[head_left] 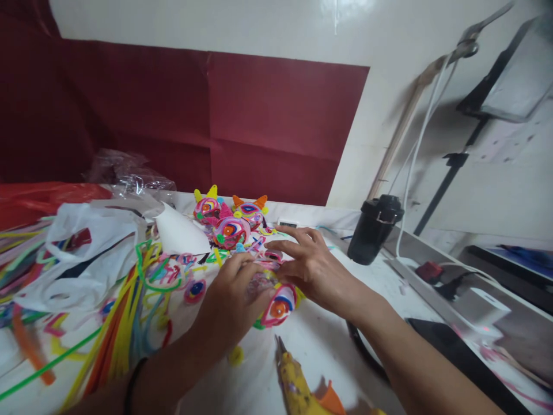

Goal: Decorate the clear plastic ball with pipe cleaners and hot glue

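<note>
A round pipe-cleaner ornament with an eye pattern [280, 305], pink, blue and orange, is low over the white table. My left hand [242, 294] grips its left side, thumb on the near face and fingers curled over the top. Above its far right edge, my right hand [309, 262] has its fingers spread and bent; whether the fingertips touch it I cannot tell. Close below lies a yellow hot glue gun [298, 383], nozzle pointing at the ornament. Several finished eye ornaments [231, 230] with yellow or orange horns sit just behind my hands.
Bundled pipe cleaners [116, 328], a white plastic bag [82, 253] and a white sheet [181, 230] crowd the left side. A black bottle [375, 229] stands at the back right. A black tablet-like slab [458, 357] lies near my right forearm, beside a power adapter [481, 311].
</note>
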The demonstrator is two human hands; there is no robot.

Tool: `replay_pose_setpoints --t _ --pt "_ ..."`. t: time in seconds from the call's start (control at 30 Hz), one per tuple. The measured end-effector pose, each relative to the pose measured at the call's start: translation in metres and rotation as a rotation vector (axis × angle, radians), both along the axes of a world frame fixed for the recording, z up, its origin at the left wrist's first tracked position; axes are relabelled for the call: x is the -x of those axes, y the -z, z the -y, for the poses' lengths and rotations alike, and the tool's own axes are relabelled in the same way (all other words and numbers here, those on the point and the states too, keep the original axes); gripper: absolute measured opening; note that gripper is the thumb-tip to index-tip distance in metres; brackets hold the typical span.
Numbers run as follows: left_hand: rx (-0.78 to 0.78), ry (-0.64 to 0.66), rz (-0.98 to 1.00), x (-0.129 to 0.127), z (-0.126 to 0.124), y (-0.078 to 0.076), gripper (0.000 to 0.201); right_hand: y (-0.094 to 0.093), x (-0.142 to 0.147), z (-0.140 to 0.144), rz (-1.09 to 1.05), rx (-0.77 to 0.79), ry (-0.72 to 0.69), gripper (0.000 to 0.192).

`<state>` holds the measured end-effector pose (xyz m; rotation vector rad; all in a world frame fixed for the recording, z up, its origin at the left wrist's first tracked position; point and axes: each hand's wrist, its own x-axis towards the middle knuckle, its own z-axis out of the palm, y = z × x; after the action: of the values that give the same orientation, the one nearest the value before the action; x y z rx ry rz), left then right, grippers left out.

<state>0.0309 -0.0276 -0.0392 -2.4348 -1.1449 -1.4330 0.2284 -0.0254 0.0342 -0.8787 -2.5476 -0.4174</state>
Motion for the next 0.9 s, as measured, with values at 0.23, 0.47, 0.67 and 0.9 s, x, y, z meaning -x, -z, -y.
replay_pose_setpoints --t 0.23,0.47,0.67,0.9 --pt "0.013 0.016 0.017 -0.0001 -0.0003 0.0006 0.017 0.002 -0.0001 0.0002 -0.013 0.013 -0.021 0.014" --pt "0.0 0.042 0.008 0.0002 0.002 -0.002 0.017 0.0001 -0.0007 -0.0002 -0.018 0.038 0.0 0.014" --pt "0.018 0.048 0.021 0.0008 0.0027 -0.0015 0.023 -0.0015 -0.0027 -0.0007 -0.019 0.057 0.013 0.015" --pt "0.016 0.052 -0.004 0.0035 0.0019 0.0049 0.029 0.0003 -0.0053 -0.0041 -0.033 0.059 0.0 0.017"
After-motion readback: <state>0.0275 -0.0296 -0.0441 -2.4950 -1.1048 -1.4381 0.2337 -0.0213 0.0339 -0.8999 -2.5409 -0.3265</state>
